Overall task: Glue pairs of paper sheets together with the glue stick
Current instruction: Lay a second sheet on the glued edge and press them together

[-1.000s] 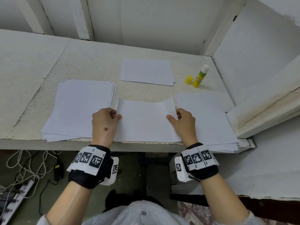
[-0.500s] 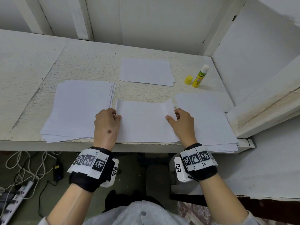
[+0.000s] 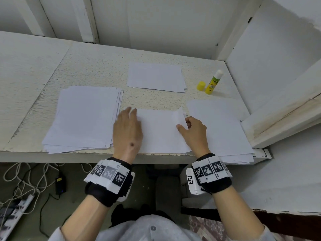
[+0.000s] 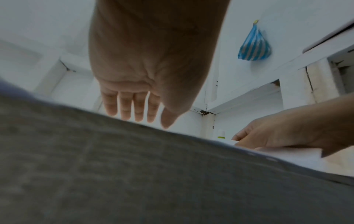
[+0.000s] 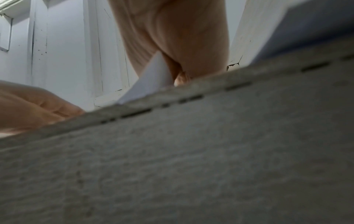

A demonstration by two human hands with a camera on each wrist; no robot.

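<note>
A white sheet lies at the table's front edge between my hands. My left hand lies over its left edge with straight fingers, holding nothing. My right hand pinches the sheet's raised right edge between thumb and fingers. The yellow-green glue stick stands uncapped at the back right, its yellow cap beside it. A thick paper stack lies at the left, another stack at the right, and a smaller pile at the back.
White walls and a slanted wooden board close in the table's right side. Cables and a power strip lie on the floor under the left front edge. A blue striped bag hangs on the wall.
My left hand has let go of the sheet's left edge and stretched out flat, fingers reaching forward. My right hand keeps its pinch on the right edge, which now stands higher.
</note>
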